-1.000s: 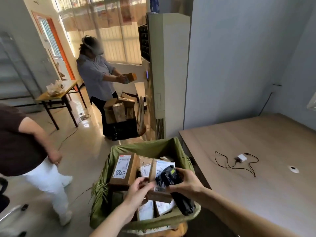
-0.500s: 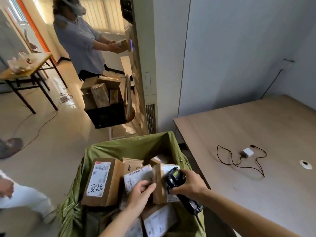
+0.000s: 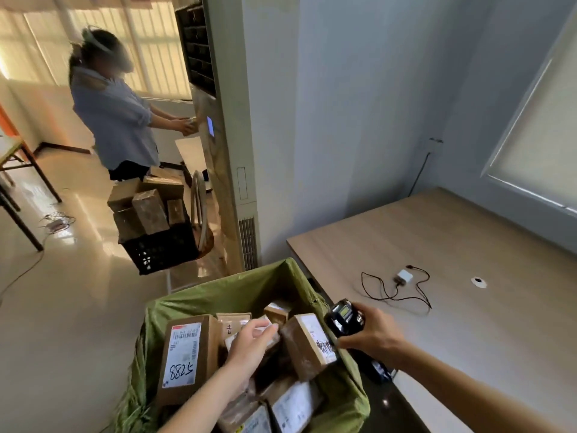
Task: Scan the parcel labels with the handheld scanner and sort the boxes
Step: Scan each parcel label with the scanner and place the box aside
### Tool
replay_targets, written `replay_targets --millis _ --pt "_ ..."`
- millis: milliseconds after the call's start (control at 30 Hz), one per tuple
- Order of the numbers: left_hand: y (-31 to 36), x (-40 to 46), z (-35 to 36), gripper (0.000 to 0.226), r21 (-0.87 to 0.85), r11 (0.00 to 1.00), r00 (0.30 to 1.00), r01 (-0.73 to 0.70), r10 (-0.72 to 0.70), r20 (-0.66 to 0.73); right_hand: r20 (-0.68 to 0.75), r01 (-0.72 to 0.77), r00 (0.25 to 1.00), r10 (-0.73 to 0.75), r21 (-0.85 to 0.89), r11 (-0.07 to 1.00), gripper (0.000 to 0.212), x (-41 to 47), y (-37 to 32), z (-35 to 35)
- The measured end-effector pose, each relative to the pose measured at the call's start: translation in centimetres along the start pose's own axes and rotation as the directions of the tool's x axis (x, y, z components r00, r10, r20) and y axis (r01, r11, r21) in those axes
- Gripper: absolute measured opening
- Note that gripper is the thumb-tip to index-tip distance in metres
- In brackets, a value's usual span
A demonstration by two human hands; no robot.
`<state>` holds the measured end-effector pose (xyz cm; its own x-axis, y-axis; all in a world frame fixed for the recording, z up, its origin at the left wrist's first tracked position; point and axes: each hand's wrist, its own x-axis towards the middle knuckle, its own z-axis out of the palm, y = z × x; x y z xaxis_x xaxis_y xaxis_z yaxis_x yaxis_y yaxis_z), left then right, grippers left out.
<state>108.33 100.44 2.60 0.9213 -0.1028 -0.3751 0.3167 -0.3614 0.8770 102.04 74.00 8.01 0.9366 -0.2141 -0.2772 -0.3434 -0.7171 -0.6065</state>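
Observation:
A green-lined bin [image 3: 237, 295] in front of me holds several brown cardboard parcels with white labels. The largest parcel [image 3: 184, 354] stands at the left and bears a handwritten number. My left hand [image 3: 249, 345] reaches into the bin and grips a small labelled parcel [image 3: 268, 335] near the middle. A tilted brown box [image 3: 304, 348] stands just right of it. My right hand [image 3: 368, 332] grips the black handheld scanner [image 3: 343, 318] above the bin's right edge, its small screen facing up.
A wooden table [image 3: 452, 245] at the right carries a white charger with a black cable [image 3: 402, 284]. A tall air-conditioner unit [image 3: 224, 120] stands behind the bin. Another person [image 3: 115, 114] handles a box beside a black crate of parcels [image 3: 156, 232].
The view has tilted up and shifted right. My right hand has lifted the scanner away from the parcels to the bin's right edge. The left hand stays on the small parcel in the bin.

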Motion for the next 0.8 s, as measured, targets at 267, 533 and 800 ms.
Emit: replay_targets --millis 267,533,800 --pt "7.3 -4.0 3.3 0.019 0.038 0.974 0.965 -0.223 0.215 0.152 -0.215 -0.170 0.962 0.170 0.023 0.985 0.060 -10.3 2.2 -7.7" --pt "16.6 -14.4 16.1 0.021 0.039 0.893 0.827 -0.448 0.397 0.399 -0.460 -0.364 0.813 0.358 0.079 0.928 0.044 -27.2 8.9 -17.6" --pt "23.1 -33.8 34.7 0.044 -0.048 0.730 0.490 -0.681 0.504 0.711 -0.615 -0.572 0.546 0.569 0.222 0.790 0.056 -50.1 21.2 -26.3"
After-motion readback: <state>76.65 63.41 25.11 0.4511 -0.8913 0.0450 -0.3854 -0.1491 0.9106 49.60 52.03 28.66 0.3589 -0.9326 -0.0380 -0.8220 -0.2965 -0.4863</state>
